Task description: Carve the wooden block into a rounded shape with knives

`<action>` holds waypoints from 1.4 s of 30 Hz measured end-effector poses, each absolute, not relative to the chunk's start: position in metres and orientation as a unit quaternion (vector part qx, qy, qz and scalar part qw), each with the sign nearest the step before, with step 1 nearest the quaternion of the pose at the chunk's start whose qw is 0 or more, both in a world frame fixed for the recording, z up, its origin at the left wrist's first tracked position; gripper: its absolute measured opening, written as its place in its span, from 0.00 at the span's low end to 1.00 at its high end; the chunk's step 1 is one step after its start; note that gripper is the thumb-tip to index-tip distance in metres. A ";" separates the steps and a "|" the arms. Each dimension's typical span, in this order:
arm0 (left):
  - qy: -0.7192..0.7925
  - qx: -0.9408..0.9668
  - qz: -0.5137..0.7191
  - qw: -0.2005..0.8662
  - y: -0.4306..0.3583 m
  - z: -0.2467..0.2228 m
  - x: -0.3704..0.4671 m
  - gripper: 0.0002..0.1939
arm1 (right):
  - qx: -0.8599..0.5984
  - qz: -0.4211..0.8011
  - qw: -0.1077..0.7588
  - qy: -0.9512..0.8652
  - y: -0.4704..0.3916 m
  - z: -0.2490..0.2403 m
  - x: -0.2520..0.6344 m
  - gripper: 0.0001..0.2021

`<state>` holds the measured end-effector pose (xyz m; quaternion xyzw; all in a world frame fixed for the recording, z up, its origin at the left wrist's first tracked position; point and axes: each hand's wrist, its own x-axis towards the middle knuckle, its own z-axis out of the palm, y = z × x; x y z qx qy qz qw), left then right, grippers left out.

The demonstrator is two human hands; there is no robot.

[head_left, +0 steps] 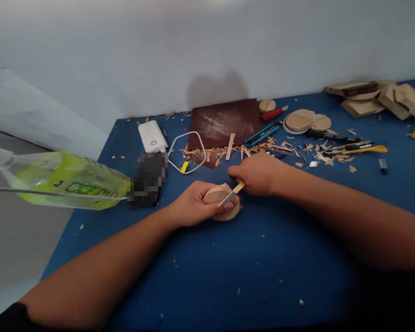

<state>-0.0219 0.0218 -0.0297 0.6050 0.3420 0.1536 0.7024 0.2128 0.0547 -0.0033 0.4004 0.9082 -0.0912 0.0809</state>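
My left hand (197, 205) is closed around a round wooden disc (216, 197), its thumb lying across the disc's face. In my right hand (259, 174) is a small carving knife with a yellowish handle (239, 186), gripped in closed fingers. The knife's blade (226, 199) lies over the disc, beside my left thumb; whether its edge bites into the wood I cannot tell. Both hands are just above the blue table (249, 276). Part of the disc is hidden by my left fingers and the knife.
Behind my hands lie wood shavings (210, 154), a brown sheet (224, 122), a blue cutter (263, 134) and a red-handled knife (273, 114). A bottle (65, 180), phone (148, 180) and white power bank (152, 136) are at left. Wood blocks (383, 99) sit back right.
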 end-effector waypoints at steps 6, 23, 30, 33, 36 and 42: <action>0.264 0.678 0.125 0.675 0.018 -0.026 -0.021 0.12 | 0.483 -0.082 0.080 0.868 0.066 0.000 0.219 0.14; 0.318 0.604 0.269 0.679 0.021 -0.031 -0.022 0.16 | 0.372 -0.151 -0.218 0.890 0.065 -0.043 0.226 0.15; 0.315 0.573 0.271 0.706 0.022 -0.035 -0.021 0.17 | 0.401 -0.201 -0.303 0.841 0.073 -0.054 0.227 0.16; 0.322 0.534 0.276 0.732 0.022 -0.039 -0.020 0.17 | 0.415 -0.220 -0.321 0.822 0.075 -0.055 0.227 0.16; 0.338 0.485 0.294 0.751 0.022 -0.043 -0.019 0.21 | 0.421 -0.232 -0.326 0.814 0.076 -0.056 0.226 0.16; 0.409 0.627 0.345 0.566 0.017 -0.041 -0.022 0.21 | 0.448 -0.279 -0.363 0.768 0.081 -0.059 0.221 0.11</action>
